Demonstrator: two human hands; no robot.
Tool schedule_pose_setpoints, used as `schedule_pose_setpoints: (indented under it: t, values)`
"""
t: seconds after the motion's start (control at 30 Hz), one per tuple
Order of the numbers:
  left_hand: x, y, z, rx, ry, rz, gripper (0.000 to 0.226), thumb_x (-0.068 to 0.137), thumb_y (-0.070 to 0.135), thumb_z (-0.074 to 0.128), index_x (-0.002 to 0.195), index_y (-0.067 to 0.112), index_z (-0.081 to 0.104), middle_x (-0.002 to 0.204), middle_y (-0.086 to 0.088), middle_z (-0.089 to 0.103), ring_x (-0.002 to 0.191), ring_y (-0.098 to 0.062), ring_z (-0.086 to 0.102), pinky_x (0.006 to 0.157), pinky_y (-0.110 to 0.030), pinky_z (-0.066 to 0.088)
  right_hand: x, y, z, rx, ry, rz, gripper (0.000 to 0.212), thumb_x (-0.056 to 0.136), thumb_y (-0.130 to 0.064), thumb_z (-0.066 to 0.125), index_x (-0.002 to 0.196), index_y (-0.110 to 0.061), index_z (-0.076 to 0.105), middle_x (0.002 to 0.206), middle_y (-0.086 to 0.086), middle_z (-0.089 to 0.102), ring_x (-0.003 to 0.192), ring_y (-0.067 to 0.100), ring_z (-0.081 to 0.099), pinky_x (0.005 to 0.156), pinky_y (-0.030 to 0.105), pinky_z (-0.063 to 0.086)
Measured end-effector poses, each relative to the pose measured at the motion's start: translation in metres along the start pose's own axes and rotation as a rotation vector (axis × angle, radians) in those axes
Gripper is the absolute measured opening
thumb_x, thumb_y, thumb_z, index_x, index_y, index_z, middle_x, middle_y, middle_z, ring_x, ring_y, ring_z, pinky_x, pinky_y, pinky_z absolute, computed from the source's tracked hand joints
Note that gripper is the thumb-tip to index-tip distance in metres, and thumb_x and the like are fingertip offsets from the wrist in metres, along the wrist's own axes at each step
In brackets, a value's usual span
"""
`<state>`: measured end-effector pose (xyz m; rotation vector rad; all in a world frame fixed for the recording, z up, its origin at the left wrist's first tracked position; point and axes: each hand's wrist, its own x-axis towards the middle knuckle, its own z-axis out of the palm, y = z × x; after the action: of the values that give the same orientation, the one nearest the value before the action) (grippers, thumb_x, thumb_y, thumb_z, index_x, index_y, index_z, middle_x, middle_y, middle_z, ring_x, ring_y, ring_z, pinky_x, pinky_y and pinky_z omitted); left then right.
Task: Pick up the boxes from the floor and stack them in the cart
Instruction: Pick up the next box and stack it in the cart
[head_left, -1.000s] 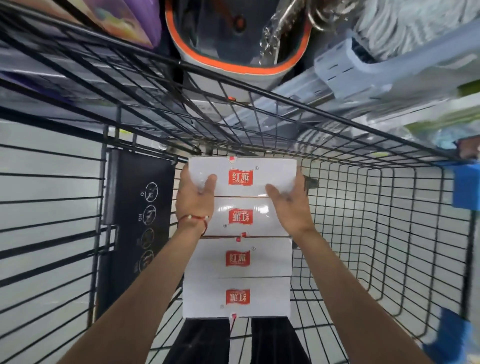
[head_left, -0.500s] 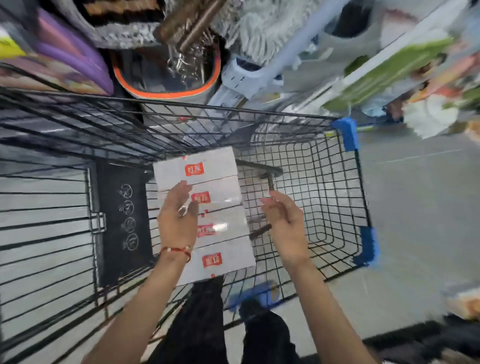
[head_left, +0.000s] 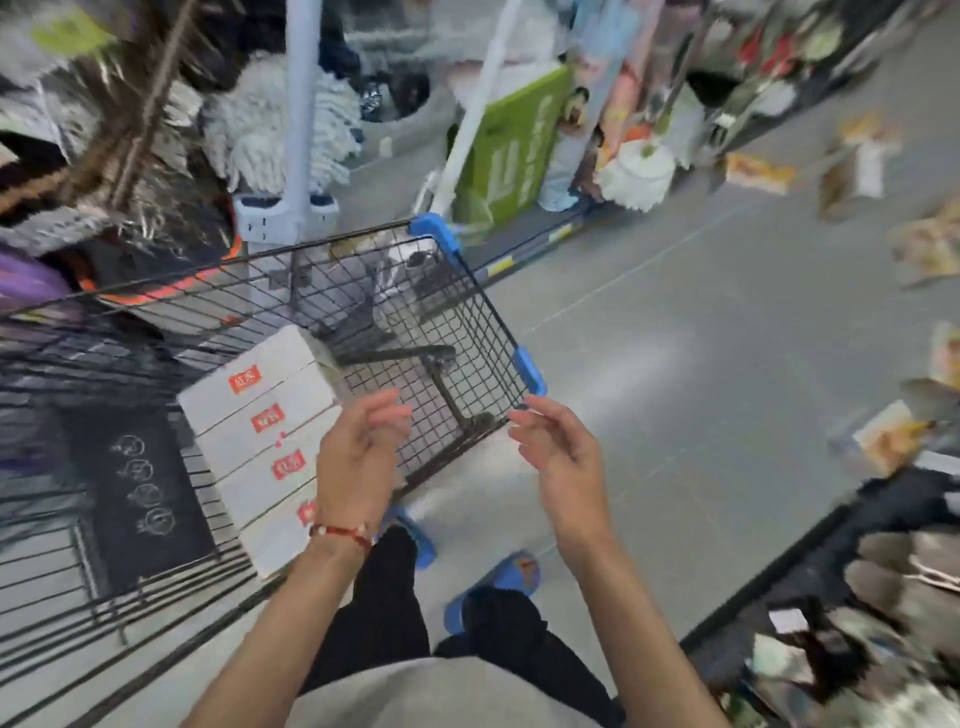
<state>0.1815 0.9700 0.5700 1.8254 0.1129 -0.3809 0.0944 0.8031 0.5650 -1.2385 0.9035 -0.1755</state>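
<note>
While the left hand (head_left: 353, 457) and right hand (head_left: 561, 452) hover with grips released, the white boxes (head_left: 260, 441) lie flat in the cart (head_left: 470, 291); they look light and stiff, best held by opposite edges.

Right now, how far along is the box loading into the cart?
Done: four white cardboard boxes with red labels lie side by side in the black wire cart. In hand: nothing; the left hand and right hand hover open, empty. Left: unclear; the grey floor in view shows no more boxes, though the edges are blurred.
</note>
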Motion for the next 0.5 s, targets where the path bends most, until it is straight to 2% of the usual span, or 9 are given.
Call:
schedule_pose_setpoints:
  t: [0.07,0.13,0.2,0.3,0.4,0.5]
  values:
    - [-0.021,0.010,0.031,-0.039,-0.068,0.000,0.025,0.096,0.003,0.058,0.105,0.024,0.069,0.110,-0.009,0.073,0.100,-0.023,0.069,0.091,-0.027,0.054,-0.014,-0.004,-0.036,0.025,0.044,-0.002,0.021,0.099,0.000,0.062,0.114,-0.012,0.071,0.103,0.009,0.076,0.094,0.016,0.070,0.097,0.035,0.053]
    - [-0.041,0.020,0.066,-0.058,-0.149,-0.006,0.022,0.097,0.001,0.055,0.115,0.010,0.066,0.108,-0.010,0.073,0.095,-0.020,0.068,0.087,-0.017,0.054,-0.027,-0.006,-0.071,0.053,0.087,-0.020,0.022,0.099,-0.003,0.061,0.111,-0.019,0.070,0.103,0.007,0.076,0.096,0.017,0.069,0.099,0.036,0.052]
    - [-0.059,0.028,0.100,-0.043,-0.228,0.015,0.022,0.097,0.000,0.055,0.116,0.006,0.065,0.105,-0.010,0.073,0.092,-0.019,0.068,0.082,-0.013,0.053,-0.038,-0.007,-0.103,0.079,0.140,-0.029,0.020,0.100,-0.006,0.061,0.110,-0.021,0.070,0.107,0.010,0.076,0.095,0.015,0.070,0.098,0.036,0.052]
    - [-0.078,0.037,0.150,-0.004,-0.373,0.062,0.024,0.095,-0.004,0.056,0.113,0.008,0.066,0.104,-0.011,0.072,0.093,-0.021,0.068,0.080,-0.016,0.053,-0.053,-0.009,-0.147,0.141,0.220,-0.030,0.019,0.101,-0.007,0.061,0.111,-0.021,0.069,0.112,0.014,0.074,0.092,0.012,0.070,0.096,0.032,0.053]
    - [-0.092,0.046,0.195,0.068,-0.516,0.106,0.030,0.094,-0.008,0.054,0.107,0.016,0.066,0.102,-0.007,0.072,0.095,-0.022,0.068,0.089,-0.027,0.053,-0.062,-0.009,-0.187,0.197,0.297,-0.022,0.020,0.101,-0.007,0.060,0.113,-0.020,0.069,0.113,0.012,0.075,0.093,0.011,0.070,0.096,0.031,0.053]
    - [-0.105,0.056,0.236,0.122,-0.629,0.129,0.033,0.093,-0.008,0.055,0.102,0.022,0.066,0.101,-0.003,0.072,0.094,-0.020,0.067,0.093,-0.031,0.051,-0.064,-0.010,-0.223,0.232,0.376,-0.019,0.020,0.101,-0.009,0.059,0.115,-0.020,0.068,0.114,0.009,0.075,0.096,0.013,0.070,0.094,0.028,0.053]
